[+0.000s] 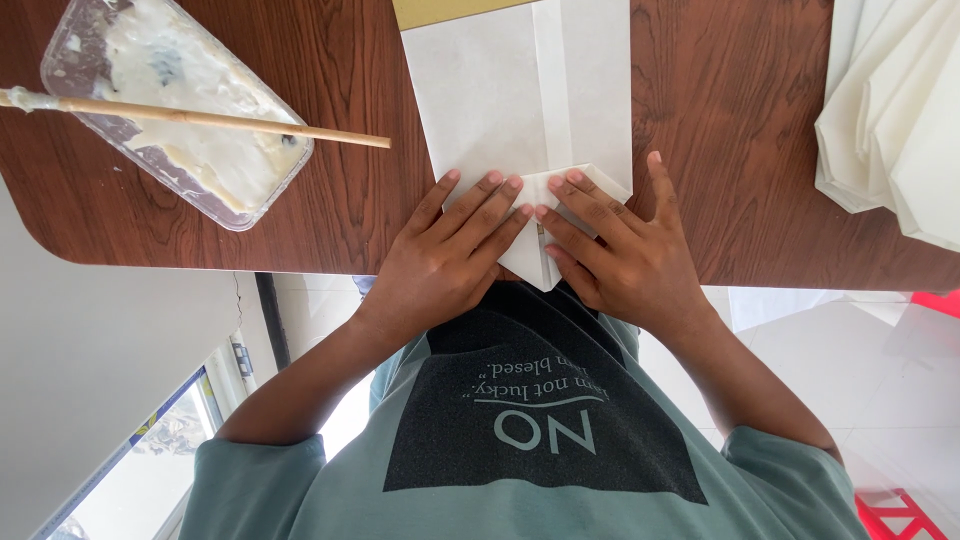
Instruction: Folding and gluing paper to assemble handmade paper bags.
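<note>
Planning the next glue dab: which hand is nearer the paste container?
Left. The left hand presses the folded paper just right of and below the paste container; the right hand lies beyond it, farther right on the same fold.

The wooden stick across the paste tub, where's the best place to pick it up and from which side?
Grip the wooden stick by its bare end that overhangs the plastic tub above the table, coming from the paper bag side. The far end is coated in paste, and the middle lies over the paste-filled tub.

White folded paper (520,110) — dark reddish wood-grain table (740,120) — pale tan stick (200,118), grey-green shirt (300,490).
</note>
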